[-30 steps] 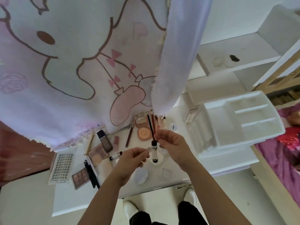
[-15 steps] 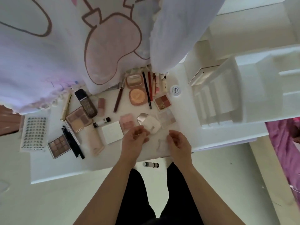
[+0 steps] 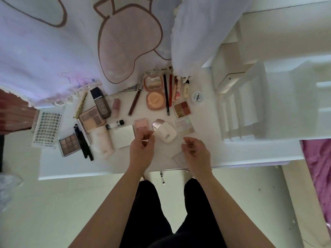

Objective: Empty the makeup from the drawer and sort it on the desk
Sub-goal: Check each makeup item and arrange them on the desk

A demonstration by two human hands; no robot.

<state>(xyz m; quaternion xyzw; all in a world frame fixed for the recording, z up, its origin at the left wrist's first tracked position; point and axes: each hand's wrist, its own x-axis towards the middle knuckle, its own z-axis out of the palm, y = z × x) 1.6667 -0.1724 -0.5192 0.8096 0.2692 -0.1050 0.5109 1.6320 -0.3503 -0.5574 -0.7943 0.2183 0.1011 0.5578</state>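
Fingers [image 3: 146, 138] of L hand [image 3: 142, 149] and R hand [image 3: 196, 154] are loosely curled, nothing gripped. Makeup [image 3: 155, 102] is laid out in groups on worktop [image 3: 116, 165]; drawer tray [image 3: 241, 119] appears emptied. One small tube [image 3: 162, 177] lies on floor, to be recovered. Task judged nearly done.

Bare forearms, no sleeves showing; trousers black, possibly leggings.
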